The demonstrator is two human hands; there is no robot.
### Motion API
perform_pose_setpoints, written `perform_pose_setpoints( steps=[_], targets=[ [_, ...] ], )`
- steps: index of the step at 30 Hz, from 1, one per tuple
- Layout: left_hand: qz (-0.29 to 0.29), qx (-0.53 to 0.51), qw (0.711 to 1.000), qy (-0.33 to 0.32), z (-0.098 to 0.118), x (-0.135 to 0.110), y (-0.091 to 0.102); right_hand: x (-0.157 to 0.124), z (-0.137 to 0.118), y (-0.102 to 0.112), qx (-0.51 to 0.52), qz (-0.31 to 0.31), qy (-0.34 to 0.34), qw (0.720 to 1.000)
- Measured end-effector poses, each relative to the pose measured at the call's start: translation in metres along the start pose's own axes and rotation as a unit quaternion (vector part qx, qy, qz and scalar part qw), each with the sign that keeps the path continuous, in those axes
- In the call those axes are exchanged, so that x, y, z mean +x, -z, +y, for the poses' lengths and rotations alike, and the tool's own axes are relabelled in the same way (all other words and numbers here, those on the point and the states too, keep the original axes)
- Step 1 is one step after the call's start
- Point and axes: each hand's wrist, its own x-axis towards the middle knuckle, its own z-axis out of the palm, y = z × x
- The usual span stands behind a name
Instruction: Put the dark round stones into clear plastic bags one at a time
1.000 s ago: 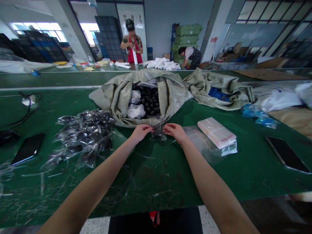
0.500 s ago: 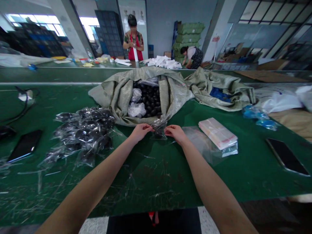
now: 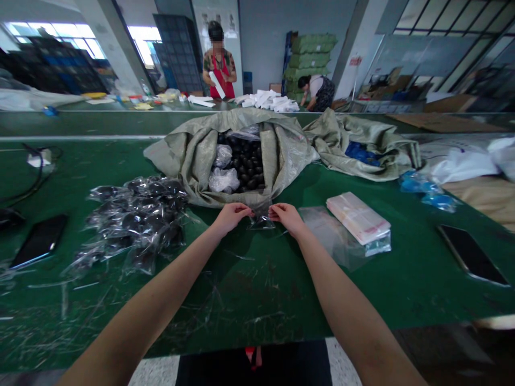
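Note:
My left hand (image 3: 231, 218) and my right hand (image 3: 285, 217) pinch the top edges of a small transparent plastic bag (image 3: 261, 222) between them, just above the green table (image 3: 241, 305). A dark item seems to lie inside the bag, but it is hard to make out. Right behind my hands, a woven grey-green sack (image 3: 193, 161) lies open, full of black balls (image 3: 245, 163). A heap of black items in plastic bags (image 3: 137, 225) lies to my left. On my right are a stack of new plastic bags (image 3: 358, 219) and a loose transparent bag (image 3: 330, 236).
Phones lie on the table at left (image 3: 39, 241) and right (image 3: 470, 254). A second woven sack (image 3: 362, 145) sits at the back right, near blue plastic (image 3: 428, 193). Across the table, a co-worker in a red apron (image 3: 219, 67) holds something white.
The small bag sits lower between my hands and looks flatter than before. My hands have barely shifted. The co-worker's white item now tilts differently.

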Motion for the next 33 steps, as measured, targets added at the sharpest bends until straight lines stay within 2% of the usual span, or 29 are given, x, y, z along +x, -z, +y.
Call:
perform_pose_setpoints(
  steps=[6,11,16,18,24,28,33],
  targets=[
    [-0.008,-0.003,1.0,0.0,0.001,-0.001,0.001,0.001,0.004,0.003,-0.028,-0.007,0.048,0.998],
    [-0.006,0.005,1.0,-0.014,-0.003,0.001,0.004,0.003,0.006,0.005,-0.033,-0.006,0.053,0.998],
    [-0.003,-0.02,0.999,-0.045,-0.009,0.004,0.005,0.004,0.006,0.007,-0.091,-0.017,0.127,0.988],
    [0.001,-0.028,0.998,-0.048,-0.011,0.004,0.005,0.003,0.006,0.008,-0.099,-0.017,0.137,0.985],
    [-0.004,0.016,0.995,-0.101,-0.015,0.005,0.008,0.002,0.005,0.007,-0.047,-0.02,0.087,0.995],
    [0.022,0.087,0.984,-0.155,-0.014,0.004,0.013,0.001,0.002,0.009,0.002,0.011,0.047,0.999],
    [0.024,0.086,0.983,-0.161,-0.011,0.001,0.014,0.0,0.0,0.009,0.009,0.01,0.037,0.999]
  ],
)
